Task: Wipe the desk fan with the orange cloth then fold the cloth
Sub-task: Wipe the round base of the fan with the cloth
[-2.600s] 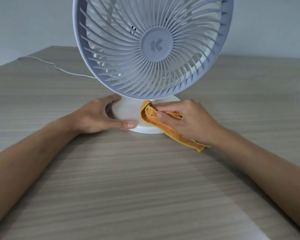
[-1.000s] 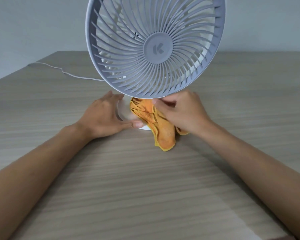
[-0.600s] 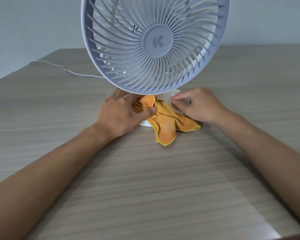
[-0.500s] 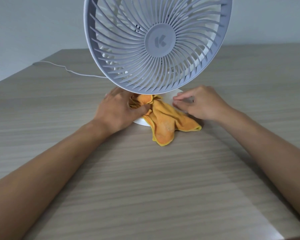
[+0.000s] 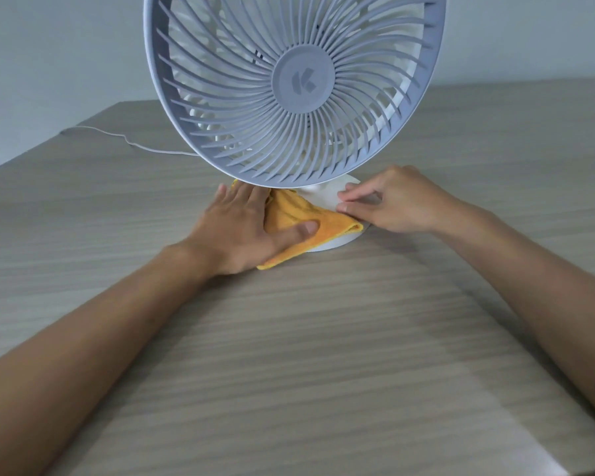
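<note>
Wood-grain desk (image 5: 289, 372) fills the view, with a pale wall (image 5: 49, 46) behind it at 12 o'clock.

On the desk stands the fan (image 5: 303, 85), its round grey grille tilted back and facing the camera, a hub with a K-like mark at its middle. Its white base (image 5: 327, 197) sits under the grille's lower rim.

The cloth (image 5: 299, 218), orange and bunched into a rough triangle, lies over the base's 9 o'clock half. One corner points toward 3 o'clock on the base, another hangs off the base's front edge onto the desk at 7 o'clock, and a small bit shows past the fingers at 11 o'clock under the grille.

The left hand (image 5: 244, 228) lies flat on the cloth, fingers spread wide and reaching under the grille, thumb pressed across the cloth's middle; it presses rather than grips.

The right hand (image 5: 392, 204) rests at the base's 3 o'clock side, fingers curled loosely and narrow, their tips on the white surface just beside the cloth's right corner. Whether they touch the cloth I cannot tell; it holds nothing.

A thin white cord (image 5: 128, 142) runs from behind the fan toward 10 o'clock, across the desk to its far left edge.

Both forearms enter from the lower corners.
</note>
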Motion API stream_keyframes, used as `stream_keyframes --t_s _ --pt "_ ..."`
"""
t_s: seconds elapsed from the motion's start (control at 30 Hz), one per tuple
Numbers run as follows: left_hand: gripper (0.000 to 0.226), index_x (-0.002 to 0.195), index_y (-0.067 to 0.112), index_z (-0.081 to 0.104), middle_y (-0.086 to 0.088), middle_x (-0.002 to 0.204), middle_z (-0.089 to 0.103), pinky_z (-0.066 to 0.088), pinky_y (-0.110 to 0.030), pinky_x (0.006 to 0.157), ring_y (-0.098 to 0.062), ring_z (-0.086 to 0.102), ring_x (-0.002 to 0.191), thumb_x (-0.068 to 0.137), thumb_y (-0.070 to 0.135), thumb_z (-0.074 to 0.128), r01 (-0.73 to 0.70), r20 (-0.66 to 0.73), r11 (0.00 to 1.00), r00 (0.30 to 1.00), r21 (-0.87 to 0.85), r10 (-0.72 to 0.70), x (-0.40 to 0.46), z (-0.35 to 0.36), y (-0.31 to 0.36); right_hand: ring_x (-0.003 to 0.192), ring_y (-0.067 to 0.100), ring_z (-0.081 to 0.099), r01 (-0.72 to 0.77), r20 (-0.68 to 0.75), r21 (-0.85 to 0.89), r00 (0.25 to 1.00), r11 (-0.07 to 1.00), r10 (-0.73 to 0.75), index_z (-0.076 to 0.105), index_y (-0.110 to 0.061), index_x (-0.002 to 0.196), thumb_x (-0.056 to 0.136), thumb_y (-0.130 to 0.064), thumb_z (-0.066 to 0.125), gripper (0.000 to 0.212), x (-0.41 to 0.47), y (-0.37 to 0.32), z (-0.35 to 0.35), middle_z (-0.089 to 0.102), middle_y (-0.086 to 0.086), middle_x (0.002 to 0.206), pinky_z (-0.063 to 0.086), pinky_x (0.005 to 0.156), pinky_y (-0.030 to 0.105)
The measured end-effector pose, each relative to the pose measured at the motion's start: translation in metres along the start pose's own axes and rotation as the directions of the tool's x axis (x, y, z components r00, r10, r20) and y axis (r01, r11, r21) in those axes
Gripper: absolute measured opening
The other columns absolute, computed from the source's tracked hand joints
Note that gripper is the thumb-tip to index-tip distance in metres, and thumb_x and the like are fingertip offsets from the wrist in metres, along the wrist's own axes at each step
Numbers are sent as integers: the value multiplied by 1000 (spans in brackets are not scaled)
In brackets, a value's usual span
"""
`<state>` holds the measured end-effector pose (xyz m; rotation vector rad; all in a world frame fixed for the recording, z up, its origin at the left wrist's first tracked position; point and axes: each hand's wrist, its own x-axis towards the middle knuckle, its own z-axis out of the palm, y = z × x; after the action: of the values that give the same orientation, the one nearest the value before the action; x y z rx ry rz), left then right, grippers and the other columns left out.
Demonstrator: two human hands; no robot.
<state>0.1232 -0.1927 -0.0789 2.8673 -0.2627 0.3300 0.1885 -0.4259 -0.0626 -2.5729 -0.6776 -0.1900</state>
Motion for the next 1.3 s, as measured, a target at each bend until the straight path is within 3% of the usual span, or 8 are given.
stream_keyframes --t_s 0.2,0.3,0.53,0.7,0.8,0.97,1.07,1.3 --pt "64 147 26 34 1 157 31 20 -40 117 -22 27 142 89 54 31 -23 53 997 998 -67 26 31 -8 -25 126 -8 46 10 142 52 990 999 -18 69 -39 116 54 -76 66 73 0 5 -11 59 -22 130 35 112 28" --pt "34 118 28 54 7 122 54 32 -27 95 -15 46 109 97 37 29 -106 19 983 994 -147 110 45 -9 -21 126 -12 44 21 161 97 986 995 -36 67 -36 119 36 -79 73 93 -4 9 -10 56 -22 134 33 112 23" --pt "35 71 25 42 3 91 50 25 -28 77 -14 41 81 98 35 22 -46 123 999 991 -6 47 46 4 0 122 -14 46 50 80 151 995 987 -63 68 -32 118 37 -70 82 91 -7 11 -4 59 -18 132 35 111 20" --pt "29 99 20 44 -8 138 47 23 -28 93 -23 39 117 101 33 18 -32 211 999 977 38 23 39 3 9 116 -10 54 33 13 153 999 988 -35 69 -31 118 31 -75 81 98 -11 12 -1 60 -23 128 37 108 19" --pt "50 121 14 44 -9 149 34 17 -32 110 -24 25 137 93 41 12 -76 248 994 967 79 55 31 6 13 112 -8 58 35 -8 172 999 985 -34 70 -28 116 29 -73 82 99 -11 12 0 63 -21 124 41 106 20" --pt "74 152 16 17 -5 161 14 7 -36 121 -19 6 149 85 48 14 -84 195 996 977 -12 85 15 9 24 103 1 66 41 -62 182 998 982 -30 74 -26 111 44 -42 81 69 -9 16 2 72 -7 113 48 101 23" --pt "81 155 13 1 -4 164 -3 -5 -30 121 -13 -8 150 84 51 10 -147 202 989 970 33 137 5 16 38 102 3 67 35 -67 211 998 977 -21 74 -22 110 45 -36 79 66 -6 18 3 74 -5 109 49 101 26" --pt "71 154 29 14 10 163 4 -2 -17 110 -4 -3 147 87 50 22 -131 217 971 960 -202 175 6 11 55 110 -3 62 32 -41 345 999 938 -19 69 -14 118 46 -41 82 78 -8 22 8 68 -4 123 46 104 26"
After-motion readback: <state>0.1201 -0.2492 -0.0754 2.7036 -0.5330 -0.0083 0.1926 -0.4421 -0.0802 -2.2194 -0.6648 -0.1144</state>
